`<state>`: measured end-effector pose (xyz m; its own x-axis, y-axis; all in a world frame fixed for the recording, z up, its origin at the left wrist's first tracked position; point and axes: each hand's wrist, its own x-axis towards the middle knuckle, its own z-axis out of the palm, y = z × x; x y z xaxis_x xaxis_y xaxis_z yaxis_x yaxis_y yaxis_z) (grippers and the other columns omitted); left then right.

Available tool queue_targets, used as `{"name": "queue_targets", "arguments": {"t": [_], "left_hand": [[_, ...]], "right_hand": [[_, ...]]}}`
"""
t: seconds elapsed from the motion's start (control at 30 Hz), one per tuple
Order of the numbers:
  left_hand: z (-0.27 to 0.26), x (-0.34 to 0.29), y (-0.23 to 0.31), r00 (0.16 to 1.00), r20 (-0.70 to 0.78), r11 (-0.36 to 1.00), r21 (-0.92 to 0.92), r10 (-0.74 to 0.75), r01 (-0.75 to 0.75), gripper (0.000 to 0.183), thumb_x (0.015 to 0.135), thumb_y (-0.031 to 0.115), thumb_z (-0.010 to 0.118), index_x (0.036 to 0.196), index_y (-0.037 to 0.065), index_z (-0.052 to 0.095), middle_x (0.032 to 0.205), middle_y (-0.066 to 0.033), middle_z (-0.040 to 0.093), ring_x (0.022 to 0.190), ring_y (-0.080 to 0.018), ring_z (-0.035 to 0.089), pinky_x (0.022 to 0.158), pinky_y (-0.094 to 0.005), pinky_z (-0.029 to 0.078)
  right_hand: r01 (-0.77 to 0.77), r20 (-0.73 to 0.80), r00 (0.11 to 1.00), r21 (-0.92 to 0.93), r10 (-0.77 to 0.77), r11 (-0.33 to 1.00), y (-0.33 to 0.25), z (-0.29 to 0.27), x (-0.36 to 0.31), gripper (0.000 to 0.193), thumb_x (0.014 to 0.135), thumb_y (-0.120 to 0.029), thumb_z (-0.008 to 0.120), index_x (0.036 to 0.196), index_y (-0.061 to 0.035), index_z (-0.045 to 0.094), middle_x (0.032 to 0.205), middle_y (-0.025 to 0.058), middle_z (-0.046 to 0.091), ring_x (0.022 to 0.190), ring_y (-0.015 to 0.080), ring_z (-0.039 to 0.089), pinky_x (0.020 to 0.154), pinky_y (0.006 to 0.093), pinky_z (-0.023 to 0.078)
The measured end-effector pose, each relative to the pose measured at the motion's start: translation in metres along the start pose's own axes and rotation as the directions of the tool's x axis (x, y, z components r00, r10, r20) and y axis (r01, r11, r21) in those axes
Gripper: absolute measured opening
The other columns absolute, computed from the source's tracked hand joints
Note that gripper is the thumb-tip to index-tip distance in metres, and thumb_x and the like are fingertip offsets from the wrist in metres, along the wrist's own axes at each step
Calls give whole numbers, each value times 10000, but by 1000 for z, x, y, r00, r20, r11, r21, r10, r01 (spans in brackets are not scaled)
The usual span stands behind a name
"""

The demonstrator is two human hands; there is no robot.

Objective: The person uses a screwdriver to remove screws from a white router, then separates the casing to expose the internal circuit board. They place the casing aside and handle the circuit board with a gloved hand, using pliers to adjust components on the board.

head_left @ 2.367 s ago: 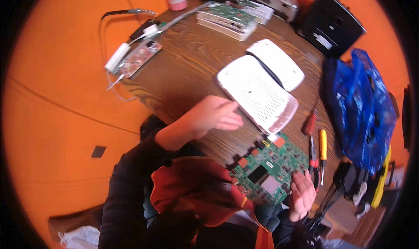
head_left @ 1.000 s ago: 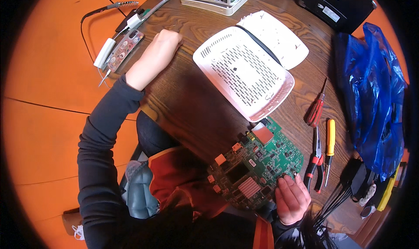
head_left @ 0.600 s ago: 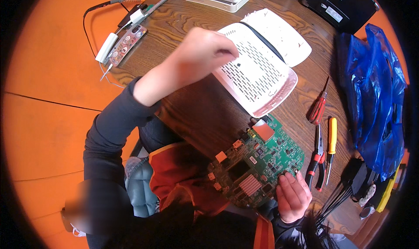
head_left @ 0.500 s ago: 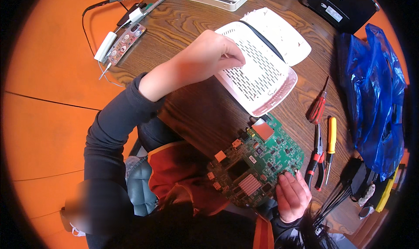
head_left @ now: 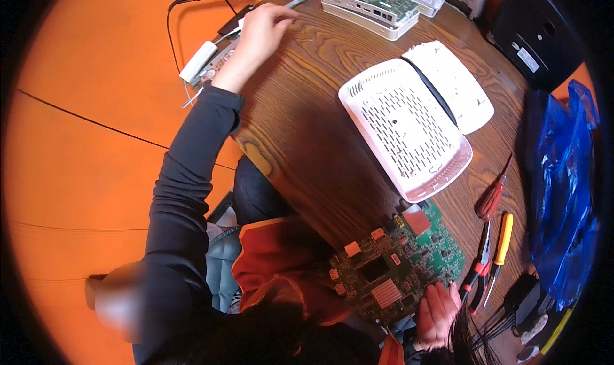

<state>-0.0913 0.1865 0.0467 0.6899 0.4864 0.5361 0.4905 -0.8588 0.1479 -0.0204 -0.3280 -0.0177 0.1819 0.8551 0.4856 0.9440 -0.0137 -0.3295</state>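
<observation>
My right hand (head_left: 437,315) grips a green circuit board (head_left: 416,257) by its near right edge. The board carries a ribbed pinkish heat sink and metal ports, and is tilted over the table's front edge and my lap. My left hand (head_left: 263,34) is stretched to the far left, above the table, with fingers curled and their tips near the thumb. Whatever they pinch, if anything, is too small to make out. Beyond the board lies a white slotted plastic casing half (head_left: 409,130), with a second white cover (head_left: 455,87) beside it.
At right lie a red-handled screwdriver (head_left: 491,202), red-and-black pliers (head_left: 478,277), a yellow-handled screwdriver (head_left: 503,243) and a blue plastic bag (head_left: 563,205). At the back stand another opened white device (head_left: 371,13) and a black device (head_left: 534,36). A white adapter (head_left: 198,62) sits far left.
My left hand has moved from above the slotted casing to the far left of the table. My right hand still holds the circuit board. The whole view has shifted.
</observation>
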Motion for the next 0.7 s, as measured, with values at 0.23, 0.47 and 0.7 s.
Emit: {"name": "queue_targets", "arguments": {"t": [0.23, 0.47, 0.7], "left_hand": [[40, -10, -33, 955, 41, 950, -123, 295, -288, 206, 768, 28, 622, 969, -3, 658, 965, -167, 643, 936, -328, 603, 824, -371, 487], [60, -13, -11, 899, 58, 899, 30, 434, -436, 150, 760, 41, 568, 884, -8, 638, 805, -169, 611, 811, -329, 586, 721, -374, 472], [16, -41, 76, 968, -33, 879, -412, 250, -241, 139, 748, 12, 660, 885, 20, 680, 854, -102, 670, 802, -238, 641, 716, -297, 508]], "right_hand": [[-23, -7, 1000, 46, 24, 999, -1, -1, 1, 241, 699, 68, 626, 936, 46, 585, 961, 192, 622, 906, 351, 612, 870, 572, 445], [56, 92, 995, -76, -49, 996, -8, -14, 35, 190, 671, -35, 651, 846, -55, 579, 940, 114, 661, 933, 256, 630, 845, 418, 510], [46, 38, 998, -62, -44, 997, -10, -16, 39, 108, 736, -86, 593, 840, -64, 569, 948, 112, 670, 924, 238, 642, 876, 398, 495]]}}
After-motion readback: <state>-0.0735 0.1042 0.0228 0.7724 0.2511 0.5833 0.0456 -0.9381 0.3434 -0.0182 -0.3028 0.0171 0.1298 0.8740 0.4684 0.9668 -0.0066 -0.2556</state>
